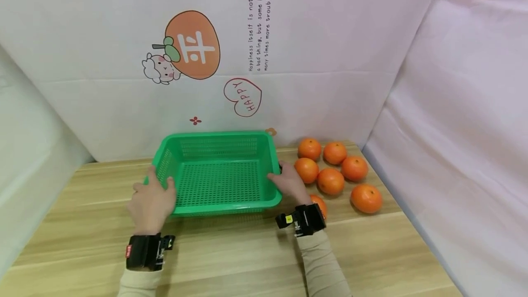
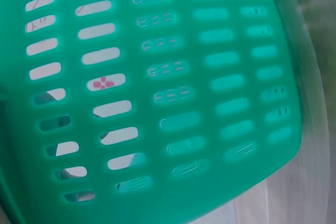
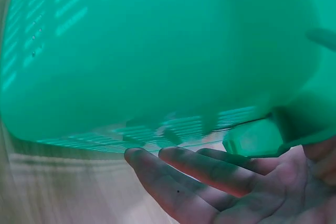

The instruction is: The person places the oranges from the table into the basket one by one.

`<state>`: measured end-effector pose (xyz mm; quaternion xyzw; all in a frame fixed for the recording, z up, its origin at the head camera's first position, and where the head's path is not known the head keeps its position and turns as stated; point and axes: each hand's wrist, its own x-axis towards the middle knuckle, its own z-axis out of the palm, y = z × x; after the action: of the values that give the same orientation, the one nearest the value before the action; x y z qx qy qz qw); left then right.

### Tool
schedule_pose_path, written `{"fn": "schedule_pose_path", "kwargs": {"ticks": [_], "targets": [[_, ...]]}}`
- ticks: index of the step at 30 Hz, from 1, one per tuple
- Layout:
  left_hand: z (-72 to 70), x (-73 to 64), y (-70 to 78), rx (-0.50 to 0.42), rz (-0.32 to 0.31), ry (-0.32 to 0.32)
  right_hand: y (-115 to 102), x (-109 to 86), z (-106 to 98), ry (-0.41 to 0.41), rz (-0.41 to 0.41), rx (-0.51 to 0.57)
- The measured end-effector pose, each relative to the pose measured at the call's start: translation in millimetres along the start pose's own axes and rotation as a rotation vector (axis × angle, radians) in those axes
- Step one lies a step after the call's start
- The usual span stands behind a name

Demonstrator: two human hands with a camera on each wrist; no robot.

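Note:
A green perforated plastic basket (image 1: 224, 206) with nothing in it is at the middle back of the table. My left hand (image 1: 151, 201) grips its left end, thumb on the inner side. At the right end, my right hand (image 1: 291, 181) holds the rim with the thumb on top. The right wrist view shows the fingers (image 3: 210, 174) reaching below the rim along the outside of the basket (image 3: 157, 66). Only the slotted basket wall (image 2: 142, 119) fills the left wrist view; the left hand's fingers are not seen there. Whether the base touches the table, I cannot tell.
Several oranges (image 1: 330, 181) lie on the table right of the basket, one orange (image 1: 320, 205) partly hidden by my right wrist. A printed white cloth (image 1: 297, 104) hangs behind the wooden table (image 1: 231, 260). White fabric (image 1: 462, 141) also stands along the right side.

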<state>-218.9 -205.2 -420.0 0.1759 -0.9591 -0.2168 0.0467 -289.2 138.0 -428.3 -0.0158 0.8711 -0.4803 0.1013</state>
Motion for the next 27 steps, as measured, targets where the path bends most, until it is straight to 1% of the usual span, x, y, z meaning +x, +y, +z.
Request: {"fn": "schedule_pose_path", "kwargs": {"ticks": [5,10,12,15,18,22,27], "targets": [[3.2,-2.5,12.5,-0.004,0.006,-0.007,4.6,0.1,-10.7,0.009,0.019,0.015],[8.9,-4.7,22.2,-0.006,0.012,0.01,11.3,-2.1,-18.7,-0.004,0.036,0.099],[11.2,-5.8,24.8,-0.007,0.016,0.018,13.5,-2.5,-22.0,-0.011,0.043,0.114],[14.6,-7.4,26.9,-0.009,0.02,0.031,15.3,-2.5,-26.9,-0.01,0.047,0.108],[16.7,-10.0,29.5,-0.015,0.015,0.031,16.2,-2.6,-31.6,-0.026,0.042,0.121],[16.5,-13.5,34.2,-0.012,0.011,0.016,19.2,-2.2,-35.8,-0.052,0.044,0.167],[15.3,-16.0,38.7,0.005,0.034,0.002,26.5,-0.4,-37.7,-0.059,0.046,0.179]]}}
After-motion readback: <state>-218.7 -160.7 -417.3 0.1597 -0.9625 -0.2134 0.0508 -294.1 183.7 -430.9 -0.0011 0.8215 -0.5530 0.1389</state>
